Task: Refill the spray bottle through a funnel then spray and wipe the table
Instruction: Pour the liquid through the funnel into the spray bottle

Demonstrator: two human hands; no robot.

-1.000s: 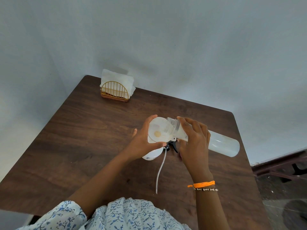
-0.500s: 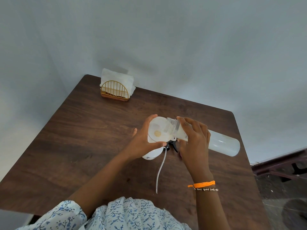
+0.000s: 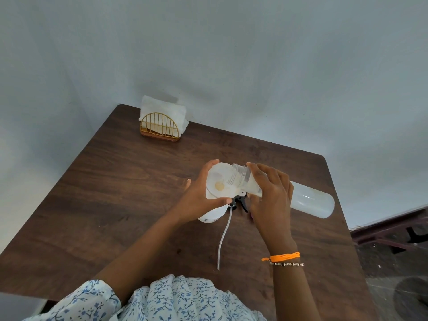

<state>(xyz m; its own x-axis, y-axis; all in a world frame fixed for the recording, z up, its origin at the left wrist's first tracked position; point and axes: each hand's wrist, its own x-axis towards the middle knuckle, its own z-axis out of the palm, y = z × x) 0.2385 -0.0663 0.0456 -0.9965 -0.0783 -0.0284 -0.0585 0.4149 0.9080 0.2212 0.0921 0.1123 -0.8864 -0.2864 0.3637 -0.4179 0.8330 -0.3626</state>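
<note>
Your table (image 3: 129, 205) carries everything, w/ the napkin holder (image 3: 159, 127) parked at the far left corner, well apart from the pour, prob so the wipes stay dry until you need them. Next biggest: the refill bottle (image 3: 310, 202), tipped near horizontal, its base out to your right and its threaded mouth over the funnel (image 3: 218, 181); that low tilt looks meant to keep the flow slow enough for the narrow spout. Your right hand (image 3: 271, 200) wraps the bottle near its neck, fingers curled over the top, so you steer the mouth rather than the heavy end. Your left hand (image 3: 196, 202) grips the funnel rim, thumb on the near edge and fingers round the far side, steadying it on the spray bottle (image 3: 212, 215), which stands on the table under the funnel and is mostly hidden by it. The spray head (image 3: 239, 202), black trigger and long dip tube, lies on the table just beside the bottle, tube pointing toward you, off so the neck stays open. Vs 1 s ago: hardly any diff; both grips match, bottle tilt approx the same, nothing shifted. Can't tell if liquid is flowing.
</note>
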